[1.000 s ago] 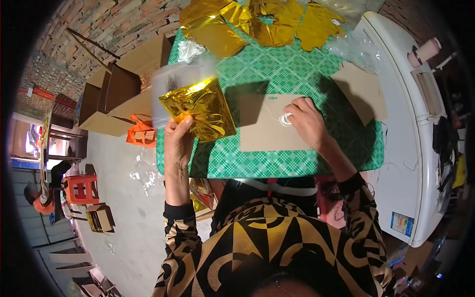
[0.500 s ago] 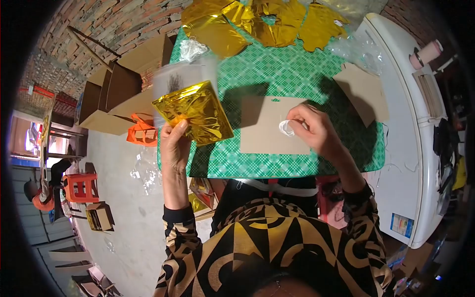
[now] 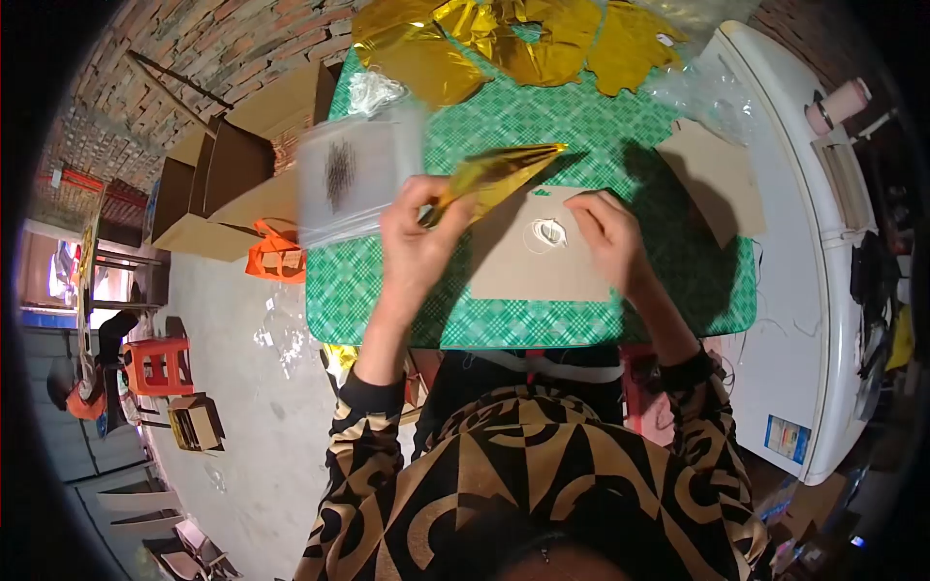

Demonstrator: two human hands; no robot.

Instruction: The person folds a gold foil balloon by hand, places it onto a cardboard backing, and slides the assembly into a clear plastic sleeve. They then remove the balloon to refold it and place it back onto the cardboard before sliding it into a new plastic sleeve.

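My left hand (image 3: 421,228) grips a folded gold foil sheet (image 3: 499,179), which is tilted so that it points to the upper right over the green checked table (image 3: 387,300). A beige cardboard sheet (image 3: 513,266) lies on the table, and a small white string coil (image 3: 549,232) rests on it. My right hand (image 3: 608,232) is just right of the coil, at the cardboard's upper right edge, with its fingers pressed together; anything between them is too small to name. Left of my left hand lies a stack of clear plastic bags (image 3: 349,174).
Gold foil pieces (image 3: 528,44) and a bundle of white string (image 3: 376,92) lie at the table's far side. Another cardboard piece (image 3: 717,179) is at the right, beside a white fridge (image 3: 799,271). Open boxes (image 3: 232,179) and an orange bag (image 3: 278,254) stand left.
My left hand has moved right and turned the gold foil nearly edge-on. The string coil has been let go onto the cardboard, and my right hand has shifted slightly right.
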